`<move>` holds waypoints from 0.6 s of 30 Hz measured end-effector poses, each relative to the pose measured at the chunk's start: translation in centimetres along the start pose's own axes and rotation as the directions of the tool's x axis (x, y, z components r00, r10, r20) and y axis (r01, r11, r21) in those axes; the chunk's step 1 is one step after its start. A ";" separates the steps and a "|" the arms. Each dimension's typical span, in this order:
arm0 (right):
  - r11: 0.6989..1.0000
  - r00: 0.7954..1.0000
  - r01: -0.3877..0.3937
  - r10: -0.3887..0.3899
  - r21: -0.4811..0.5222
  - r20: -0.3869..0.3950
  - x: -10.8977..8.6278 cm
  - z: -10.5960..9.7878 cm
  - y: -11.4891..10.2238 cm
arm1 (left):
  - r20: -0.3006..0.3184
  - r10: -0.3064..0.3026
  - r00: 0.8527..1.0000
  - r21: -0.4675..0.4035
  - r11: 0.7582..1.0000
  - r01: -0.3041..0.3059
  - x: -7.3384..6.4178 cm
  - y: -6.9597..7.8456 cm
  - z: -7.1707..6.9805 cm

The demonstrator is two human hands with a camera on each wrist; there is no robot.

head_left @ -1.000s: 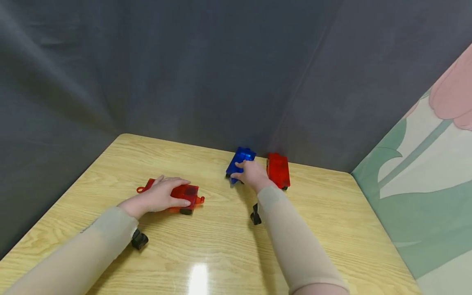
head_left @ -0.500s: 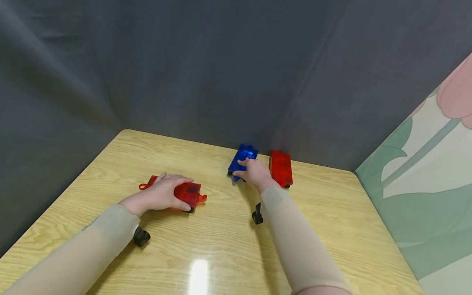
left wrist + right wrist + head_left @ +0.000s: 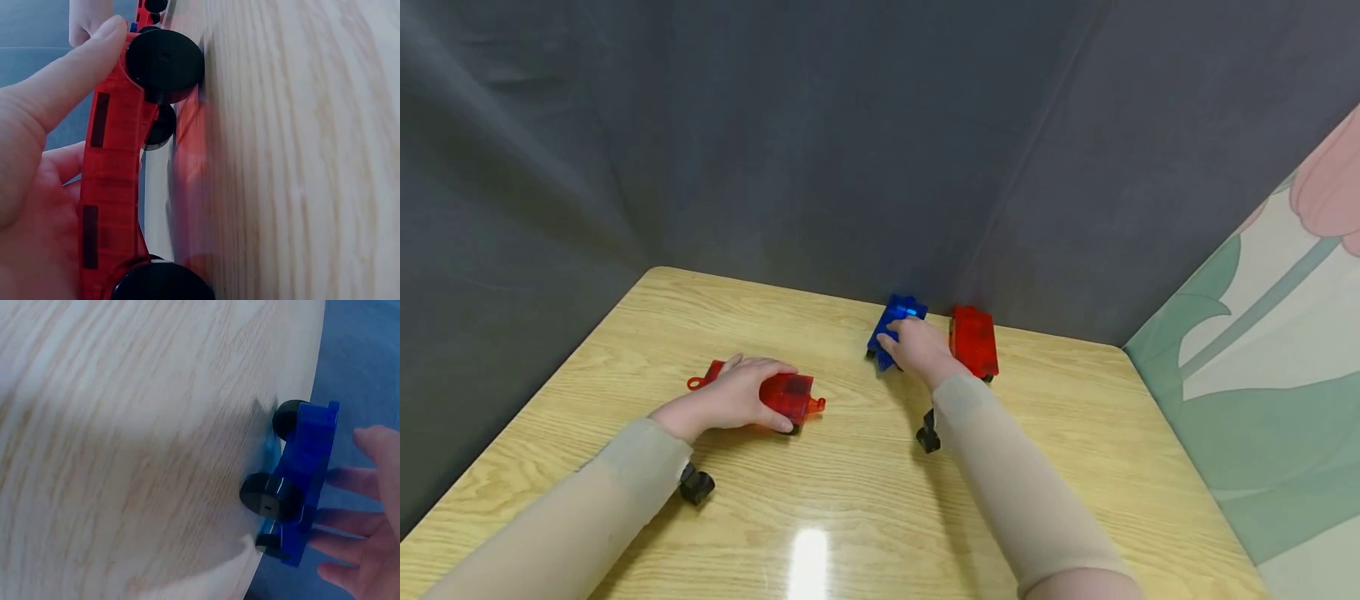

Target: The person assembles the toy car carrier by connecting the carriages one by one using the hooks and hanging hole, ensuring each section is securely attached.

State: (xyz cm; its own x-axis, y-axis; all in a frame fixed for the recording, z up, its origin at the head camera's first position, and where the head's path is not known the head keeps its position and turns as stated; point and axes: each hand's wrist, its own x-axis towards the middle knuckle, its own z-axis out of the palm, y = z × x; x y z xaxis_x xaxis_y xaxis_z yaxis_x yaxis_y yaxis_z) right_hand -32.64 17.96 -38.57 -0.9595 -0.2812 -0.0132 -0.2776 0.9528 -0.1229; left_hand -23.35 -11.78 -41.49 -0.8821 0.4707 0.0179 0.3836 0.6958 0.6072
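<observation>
My left hand holds a translucent red toy wagon from above, its thumb over the near side and its fingers reaching across the top. In the left wrist view, the wagon's body and black wheels sit close over the wood, with a red reflection beneath. A hook sticks out at the right end and a ring at the left. The right hand hovers at a blue toy wagon near the far edge. Its fingers are loosely bent, and their tips reach the wagon's top in the right wrist view.
A second red toy wagon stands just right of the blue one, partly behind the right hand. All are on a light wood table. Dark grey cloth rises behind the far edge, and a tulip-patterned surface borders the right side.
My left thumb has slid down from the red wagon's top onto its near side. The right hand stays by the blue wagon. The whole head view shifts slightly.
</observation>
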 end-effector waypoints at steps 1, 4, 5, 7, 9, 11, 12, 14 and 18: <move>1.000 1.000 -0.003 0.003 -0.010 -0.006 0.1 0.0 -0.1 | -0.001 0.002 1.000 -0.002 1.000 -0.002 0.0 0.0 0.0; 0.999 0.999 -0.037 0.038 0.022 -0.034 0.3 0.2 -0.3 | -0.001 0.003 1.000 -0.008 1.000 -0.003 0.0 0.2 0.0; 0.996 0.997 -0.059 0.062 0.066 -0.047 0.3 0.2 -0.3 | 0.001 0.003 1.000 -0.010 1.000 -0.003 0.0 0.2 0.0; 0.975 0.989 -0.113 0.129 0.191 -0.076 0.4 0.4 -0.4 | 0.004 0.002 1.000 -0.012 1.000 -0.002 0.0 0.2 0.1; 0.931 0.974 -0.154 0.199 0.331 -0.105 0.5 0.5 -0.4 | 0.006 0.000 1.000 -0.012 1.000 0.000 0.0 0.2 0.1; 0.876 0.956 -0.196 0.271 0.441 -0.115 0.7 0.5 -0.5 | 0.007 0.000 1.000 -0.010 1.000 0.001 0.1 0.2 0.1; 0.854 0.947 -0.217 0.302 0.474 -0.112 0.9 0.6 -0.5 | 0.007 -0.001 1.000 -0.010 1.000 0.001 0.1 0.1 0.1; 0.831 0.934 -0.256 0.344 0.494 -0.094 1.2 0.7 -0.6 | 0.005 0.000 1.000 -0.006 1.000 0.000 0.1 0.1 0.1; 0.833 0.911 -0.361 0.412 0.418 -0.034 2.0 1.2 -1.0 | 0.002 0.005 1.000 -0.003 1.000 -0.005 0.2 -0.1 0.2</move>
State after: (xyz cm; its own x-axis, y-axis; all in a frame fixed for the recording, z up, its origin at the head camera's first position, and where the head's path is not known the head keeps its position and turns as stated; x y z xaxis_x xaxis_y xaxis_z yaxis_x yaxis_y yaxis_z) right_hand -34.21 16.29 -39.61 -0.9897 0.1400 -0.0290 0.1349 0.8478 -0.5128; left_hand -23.48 -11.64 -41.69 -0.8797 0.4752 0.0194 0.3871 0.6917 0.6097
